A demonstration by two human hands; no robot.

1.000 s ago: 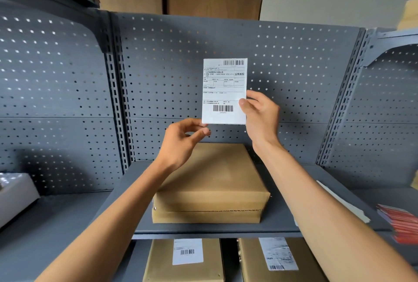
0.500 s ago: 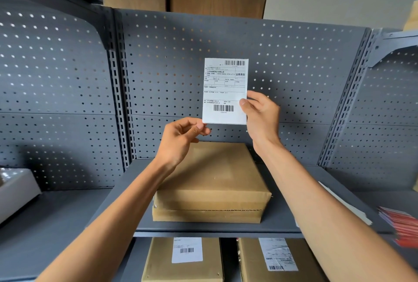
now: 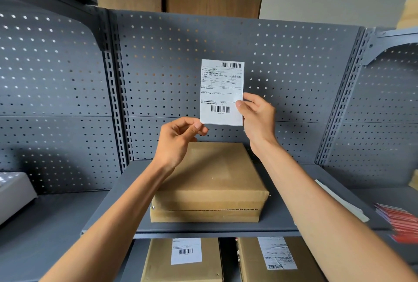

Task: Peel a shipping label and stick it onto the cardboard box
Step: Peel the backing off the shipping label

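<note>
A white shipping label (image 3: 222, 91) with two barcodes is held upright in front of the grey pegboard. My right hand (image 3: 256, 118) grips its lower right edge between thumb and fingers. My left hand (image 3: 178, 138) pinches at the label's lower left corner with thumb and forefinger. Below both hands a plain brown cardboard box (image 3: 212, 184) lies flat on the grey shelf (image 3: 282, 225), its top bare.
Two labelled cardboard boxes (image 3: 183, 261) (image 3: 276, 259) sit on the shelf below. Large brown cartons (image 3: 212, 3) stand behind the pegboard top. A white box (image 3: 13, 193) is at far left, red packets (image 3: 400, 223) and a white sheet (image 3: 339, 200) at right.
My left hand has risen slightly so its fingertips now reach the label's lower left corner. The label and right hand stay almost still.
</note>
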